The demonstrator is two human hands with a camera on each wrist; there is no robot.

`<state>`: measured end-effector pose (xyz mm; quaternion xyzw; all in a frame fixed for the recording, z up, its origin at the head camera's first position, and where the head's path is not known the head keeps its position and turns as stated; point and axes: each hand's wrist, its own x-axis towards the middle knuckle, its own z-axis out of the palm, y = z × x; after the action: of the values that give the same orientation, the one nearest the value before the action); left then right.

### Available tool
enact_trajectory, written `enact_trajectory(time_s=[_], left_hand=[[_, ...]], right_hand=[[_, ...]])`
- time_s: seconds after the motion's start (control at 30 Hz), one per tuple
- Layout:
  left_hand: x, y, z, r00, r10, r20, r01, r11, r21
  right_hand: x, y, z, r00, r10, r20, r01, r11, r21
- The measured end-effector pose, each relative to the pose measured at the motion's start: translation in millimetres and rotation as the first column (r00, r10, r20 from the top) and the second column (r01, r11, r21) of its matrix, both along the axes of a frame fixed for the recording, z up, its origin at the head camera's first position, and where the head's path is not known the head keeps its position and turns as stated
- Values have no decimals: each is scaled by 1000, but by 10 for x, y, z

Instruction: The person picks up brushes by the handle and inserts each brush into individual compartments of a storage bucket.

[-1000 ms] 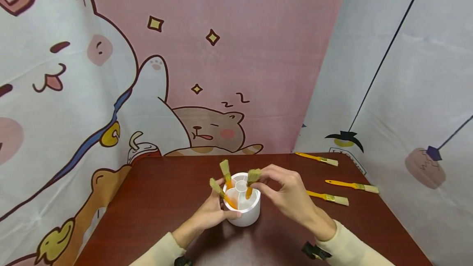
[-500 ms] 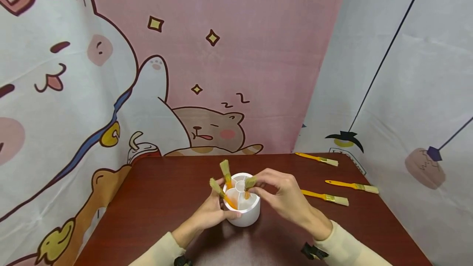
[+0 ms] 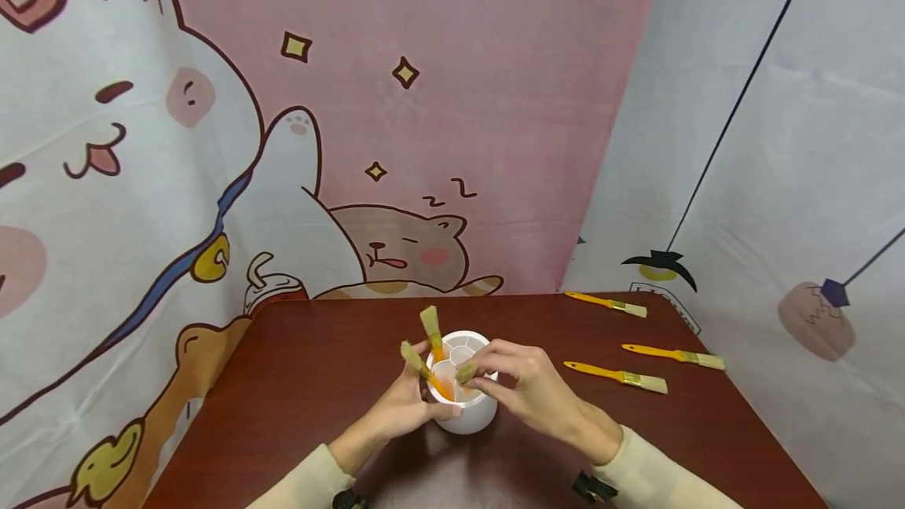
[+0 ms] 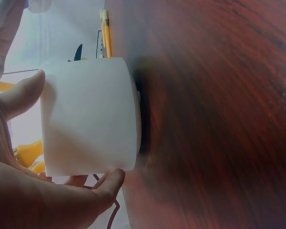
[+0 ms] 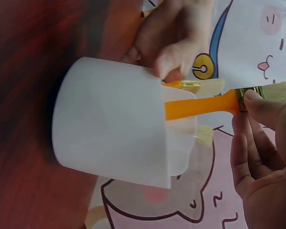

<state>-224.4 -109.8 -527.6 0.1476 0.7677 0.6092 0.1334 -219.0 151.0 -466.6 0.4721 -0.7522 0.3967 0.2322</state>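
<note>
A round white organizer (image 3: 475, 419) with inner compartments stands on the table; in the left wrist view its plain wall (image 4: 90, 119) fills the middle. My left hand (image 3: 406, 407) grips its left side, thumb on the near rim. Two paintbrushes lean in its left compartments, bristles up: one farther back (image 3: 430, 324) and one nearer (image 3: 413, 357). My right hand (image 3: 526, 387) pinches a third paintbrush (image 5: 200, 106) by its metal ferrule. That brush's orange handle points down into the organizer, its lower end hidden behind the wall.
On the table's right side lie three more yellow-handled paintbrushes: one at the back (image 3: 606, 303), one at the far right (image 3: 674, 355) and one nearer (image 3: 615, 375). A cartoon-printed cloth (image 3: 495, 100) hangs behind the dark red-brown table (image 3: 297, 383).
My right hand has moved left and slightly down with its paintbrush, whose bristles now tilt nearer the organizer's middle. My left hand and the organizer have stayed in place.
</note>
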Motion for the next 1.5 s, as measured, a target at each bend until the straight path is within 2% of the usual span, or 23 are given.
enact_trajectory(time_s=[0.27, 0.73, 0.93, 1.17, 1.5], left_hand=[[-4, -2, 2, 1000, -15, 2, 15, 1000, 13], [-13, 1, 23, 999, -36, -10, 36, 998, 46], [-28, 0, 3, 999, -46, -10, 47, 997, 58], [-36, -6, -4, 1000, -24, -11, 25, 999, 33], [-26, -6, 9, 1000, -22, -4, 23, 999, 32]], right_hand=[[-23, -13, -162, 999, 34, -21, -33, 998, 62], [-27, -29, -284, 999, 41, -5, -40, 995, 90], [-24, -34, -302, 999, 40, -18, -38, 994, 99], [-4, -26, -293, 1000, 6, -16, -4, 995, 100], [18, 19, -266, 999, -16, -41, 18, 998, 56]])
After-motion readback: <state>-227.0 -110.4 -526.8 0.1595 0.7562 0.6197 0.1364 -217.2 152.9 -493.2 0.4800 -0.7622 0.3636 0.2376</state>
